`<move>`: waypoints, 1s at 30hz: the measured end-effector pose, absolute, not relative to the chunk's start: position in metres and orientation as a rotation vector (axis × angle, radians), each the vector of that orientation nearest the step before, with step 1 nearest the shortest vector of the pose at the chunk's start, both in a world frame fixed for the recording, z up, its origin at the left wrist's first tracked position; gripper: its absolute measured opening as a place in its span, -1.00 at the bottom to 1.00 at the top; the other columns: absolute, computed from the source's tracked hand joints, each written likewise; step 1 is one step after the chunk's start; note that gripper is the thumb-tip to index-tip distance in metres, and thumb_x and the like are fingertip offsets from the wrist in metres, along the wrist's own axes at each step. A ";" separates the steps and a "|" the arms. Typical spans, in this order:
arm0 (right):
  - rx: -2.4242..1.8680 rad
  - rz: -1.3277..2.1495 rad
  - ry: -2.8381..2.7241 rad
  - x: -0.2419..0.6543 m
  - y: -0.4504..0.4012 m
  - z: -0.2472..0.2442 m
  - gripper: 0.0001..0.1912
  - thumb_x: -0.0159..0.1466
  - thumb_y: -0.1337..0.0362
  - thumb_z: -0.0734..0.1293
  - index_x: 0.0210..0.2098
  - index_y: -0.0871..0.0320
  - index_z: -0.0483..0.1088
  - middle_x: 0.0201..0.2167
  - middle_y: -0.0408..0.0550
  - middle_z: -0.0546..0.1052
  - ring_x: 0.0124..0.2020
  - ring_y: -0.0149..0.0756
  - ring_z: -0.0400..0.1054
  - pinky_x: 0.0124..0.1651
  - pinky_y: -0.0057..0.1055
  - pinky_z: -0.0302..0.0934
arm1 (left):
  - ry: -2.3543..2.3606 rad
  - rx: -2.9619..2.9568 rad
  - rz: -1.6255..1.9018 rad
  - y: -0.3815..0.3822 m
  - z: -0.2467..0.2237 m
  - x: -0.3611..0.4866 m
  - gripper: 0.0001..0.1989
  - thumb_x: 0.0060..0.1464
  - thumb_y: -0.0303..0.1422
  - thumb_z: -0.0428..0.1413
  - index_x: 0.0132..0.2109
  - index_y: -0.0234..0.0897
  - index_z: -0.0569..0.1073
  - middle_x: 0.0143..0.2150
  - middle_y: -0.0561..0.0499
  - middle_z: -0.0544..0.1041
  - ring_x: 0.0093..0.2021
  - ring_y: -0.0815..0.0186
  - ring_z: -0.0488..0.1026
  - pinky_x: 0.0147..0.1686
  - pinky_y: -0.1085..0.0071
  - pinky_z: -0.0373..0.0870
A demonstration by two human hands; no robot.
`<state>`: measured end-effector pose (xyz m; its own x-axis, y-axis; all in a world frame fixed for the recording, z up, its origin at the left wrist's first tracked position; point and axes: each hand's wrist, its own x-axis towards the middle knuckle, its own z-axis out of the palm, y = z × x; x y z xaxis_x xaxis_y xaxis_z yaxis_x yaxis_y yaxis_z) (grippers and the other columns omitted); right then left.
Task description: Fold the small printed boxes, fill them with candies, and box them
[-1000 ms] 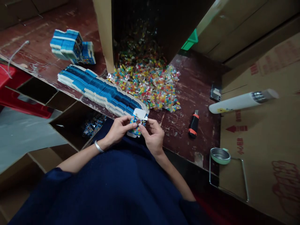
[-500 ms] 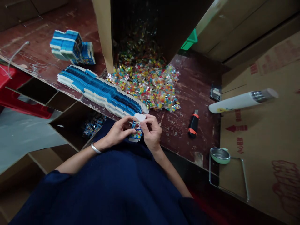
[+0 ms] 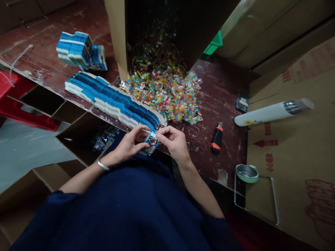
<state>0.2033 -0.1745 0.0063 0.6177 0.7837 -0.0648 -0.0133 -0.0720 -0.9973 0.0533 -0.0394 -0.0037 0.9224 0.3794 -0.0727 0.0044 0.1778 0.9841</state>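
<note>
Between my hands is a small printed box (image 3: pixel 151 145) with blue and coloured artwork. My left hand (image 3: pixel 131 142) grips its left side between thumb and fingers. My right hand (image 3: pixel 175 142) pinches the white flap at the box's upper end. Just beyond the box runs a long row of flat blue and white cartons (image 3: pixel 112 101), lying along the table's front edge. Behind that row, clear bags of colourful candies (image 3: pixel 167 94) spill out in a heap from a dark opening.
Stacked blue cartons (image 3: pixel 75 48) stand at the back left. On the right are a black and orange cutter (image 3: pixel 217 138), a white bottle (image 3: pixel 264 114) and a metal cup (image 3: pixel 246 173). An open cardboard box (image 3: pixel 75 139) with small packs sits below the table's edge.
The raised white flap has been folded down at the box's top. My right hand has moved slightly right and its forearm has swung outward.
</note>
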 end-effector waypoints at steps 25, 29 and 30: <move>-2.415 -0.237 -0.771 0.365 -0.230 -0.042 -0.62 0.20 0.16 0.46 -0.02 0.13 0.47 -0.05 0.13 0.60 0.03 0.06 0.41 0.12 0.02 0.31 | 0.290 1.610 -0.300 0.012 -0.011 0.016 -0.43 0.03 -0.33 0.33 0.17 -0.18 0.36 -0.15 0.04 0.48 -0.22 0.30 0.48 -0.24 0.41 0.42; -2.414 -0.178 -1.104 0.371 -0.220 -0.047 -0.49 0.22 0.26 0.44 0.17 0.09 0.43 0.03 0.12 0.60 0.08 0.06 0.38 0.14 -0.01 0.31 | 0.070 1.748 -0.621 0.029 0.004 0.009 -0.60 0.12 -0.31 0.25 0.12 -0.21 0.53 -0.10 -0.04 0.62 -0.21 0.22 0.54 -0.19 0.36 0.44; -2.418 -0.173 -1.111 0.370 -0.217 -0.047 -0.51 0.23 0.29 0.42 0.17 0.10 0.44 -0.01 0.11 0.61 0.04 0.06 0.41 0.11 -0.02 0.33 | 0.052 1.751 -0.633 0.030 0.008 0.010 -0.66 0.15 -0.29 0.23 0.08 -0.23 0.56 -0.10 -0.05 0.63 -0.21 0.22 0.55 -0.18 0.36 0.44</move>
